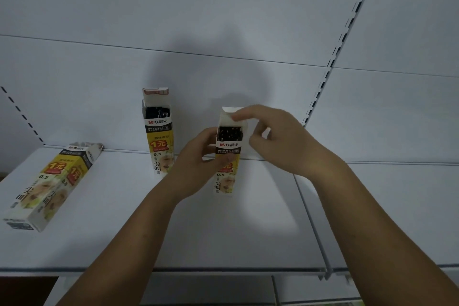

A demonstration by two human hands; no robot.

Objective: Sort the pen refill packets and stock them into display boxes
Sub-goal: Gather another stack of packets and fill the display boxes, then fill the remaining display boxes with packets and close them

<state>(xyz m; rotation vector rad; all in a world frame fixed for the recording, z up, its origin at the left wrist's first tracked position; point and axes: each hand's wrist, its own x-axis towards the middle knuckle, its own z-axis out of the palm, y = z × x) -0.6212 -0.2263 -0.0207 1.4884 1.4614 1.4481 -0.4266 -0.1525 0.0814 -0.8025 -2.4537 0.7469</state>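
Note:
A tall yellow-and-white display box (227, 176) full of dark pen refills stands upright on the white shelf (173, 231). My left hand (196, 156) grips its left side, thumb across the front. My right hand (273, 136) pinches the box's raised white top flap (229, 114). A second, matching open box (159, 136) with dark refills stands upright further left, against the back panel. A third box (49, 184) lies on its side at the far left of the shelf.
The shelf's white back panel (223, 20) rises behind the boxes, with slotted uprights at left and right (332, 57). A neighbouring shelf section (385, 206) adjoins on the right. The shelf's front edge (173, 269) runs below my forearms.

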